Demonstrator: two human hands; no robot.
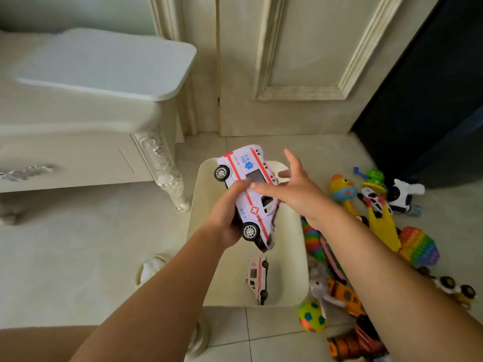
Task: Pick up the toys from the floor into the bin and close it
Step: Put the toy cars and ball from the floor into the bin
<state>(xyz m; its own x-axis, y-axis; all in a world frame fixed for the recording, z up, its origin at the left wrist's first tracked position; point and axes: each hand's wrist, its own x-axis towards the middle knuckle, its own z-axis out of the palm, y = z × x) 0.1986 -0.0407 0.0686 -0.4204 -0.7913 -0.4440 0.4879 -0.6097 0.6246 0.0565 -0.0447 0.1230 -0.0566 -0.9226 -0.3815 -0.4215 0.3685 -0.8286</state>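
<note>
A big white toy ambulance (251,184) with red stripes hangs tilted above the open cream bin (201,205), gripped from the underside by my left hand (227,215). My right hand (292,186) is spread flat against the ambulance's side, fingers apart. A smaller toy ambulance (257,279) lies inside the bin near its front wall. On the floor to the bin's right lie several toys: a yellow chick rattle (341,190), a rainbow pop toy (419,246), a colourful ball (312,317), an orange truck (345,296).
A white carved cabinet (86,105) stands at the left, its leg (172,184) close to the bin. A cream door (287,61) is behind, a dark panel (431,87) at the right. A black-and-white toy (402,195) and a small white car (373,199) lie far right.
</note>
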